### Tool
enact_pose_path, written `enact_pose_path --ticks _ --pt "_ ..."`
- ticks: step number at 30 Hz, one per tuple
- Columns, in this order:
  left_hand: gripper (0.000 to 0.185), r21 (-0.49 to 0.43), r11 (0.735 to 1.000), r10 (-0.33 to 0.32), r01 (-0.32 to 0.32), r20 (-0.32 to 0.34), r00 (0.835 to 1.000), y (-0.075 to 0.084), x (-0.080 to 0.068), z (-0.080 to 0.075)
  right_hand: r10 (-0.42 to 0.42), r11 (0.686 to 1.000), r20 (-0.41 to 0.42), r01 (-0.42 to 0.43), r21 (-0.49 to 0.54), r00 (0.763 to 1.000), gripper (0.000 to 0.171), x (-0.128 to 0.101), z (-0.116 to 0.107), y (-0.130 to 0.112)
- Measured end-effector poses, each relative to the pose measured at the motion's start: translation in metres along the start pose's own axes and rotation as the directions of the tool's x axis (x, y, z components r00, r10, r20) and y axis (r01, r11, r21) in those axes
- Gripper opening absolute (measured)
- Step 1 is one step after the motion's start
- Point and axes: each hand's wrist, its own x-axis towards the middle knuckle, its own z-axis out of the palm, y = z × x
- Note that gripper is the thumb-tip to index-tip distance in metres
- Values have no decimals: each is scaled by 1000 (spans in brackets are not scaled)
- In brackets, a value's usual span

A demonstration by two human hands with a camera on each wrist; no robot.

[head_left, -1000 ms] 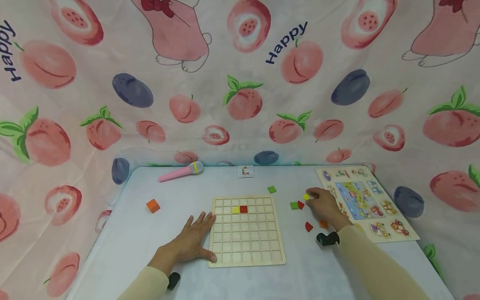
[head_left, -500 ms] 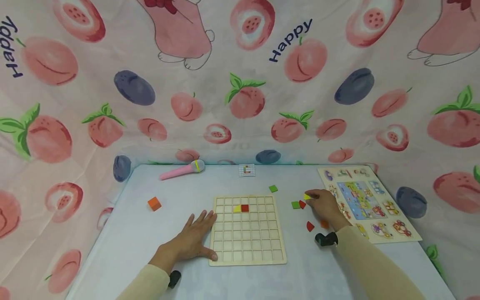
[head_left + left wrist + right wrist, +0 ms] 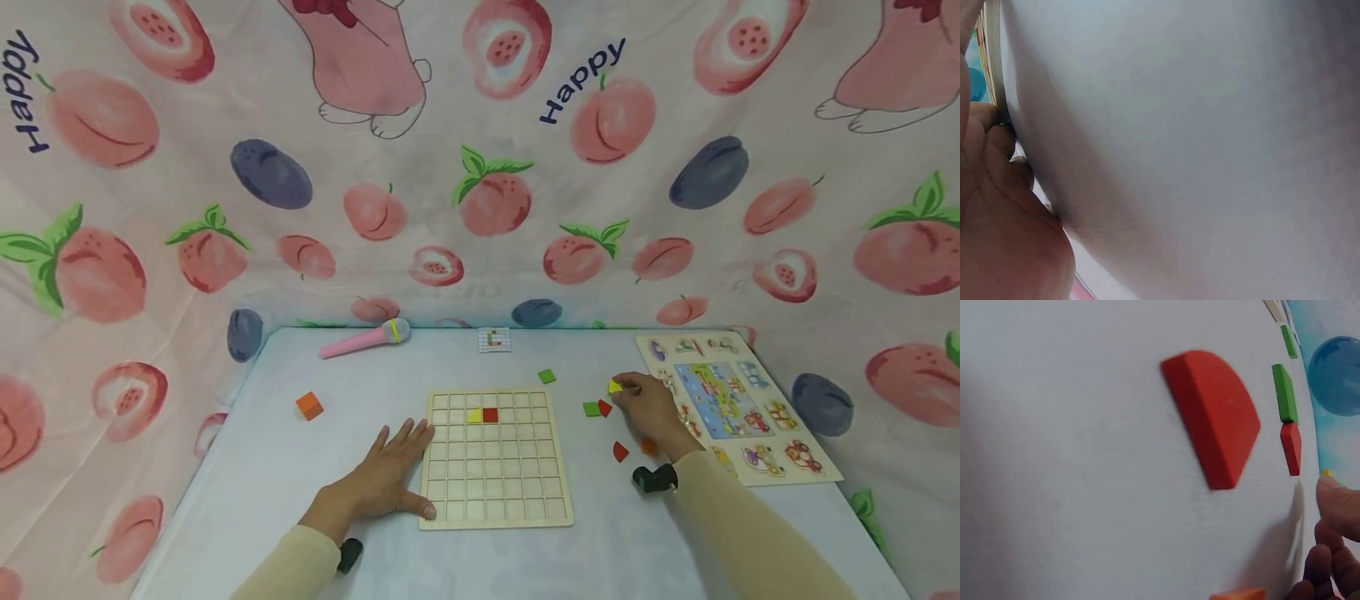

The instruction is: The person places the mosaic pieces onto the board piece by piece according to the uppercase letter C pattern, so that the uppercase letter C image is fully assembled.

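Observation:
A wooden grid board [image 3: 495, 497] lies at the table's middle with a yellow piece [image 3: 473, 416] and a red piece [image 3: 490, 415] set in its second row. My left hand [image 3: 390, 471] rests flat on the table, fingers spread, its thumb touching the board's left edge [image 3: 994, 75]. To the right, my right hand [image 3: 647, 408] pinches a small yellow piece [image 3: 614, 386] at its fingertips [image 3: 1332, 490]. Beside that hand lie a green square [image 3: 591, 409], a small red piece [image 3: 604, 407], a red quarter-round piece [image 3: 618, 452] [image 3: 1213, 415] and an orange piece [image 3: 648, 447].
Another green square [image 3: 546, 377] lies behind the board. An orange cube [image 3: 309, 406] sits at the left, a pink toy microphone [image 3: 363, 340] and a small card [image 3: 493, 339] at the back. A picture puzzle board [image 3: 731, 404] lies at the right. Fruit-print cloth surrounds the table.
My right hand and the yellow piece have barely shifted. The left hand stays flat by the board.

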Motion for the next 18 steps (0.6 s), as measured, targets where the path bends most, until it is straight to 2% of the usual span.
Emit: enact_pose_path --ticks 7,14,18 --pt "137 -2 1000 -6 6 5 1000 2 0 0 20 994 -40 -15 113 999 39 -8 0 -5" --pt "135 4 1000 1 -1 10 1000 3 -1 -3 -12 969 -100 37 245 995 36 -20 9 -27" --pt "135 3 1000 2 -2 6 1000 3 -2 -2 -40 962 -129 73 262 991 33 -25 18 -38"
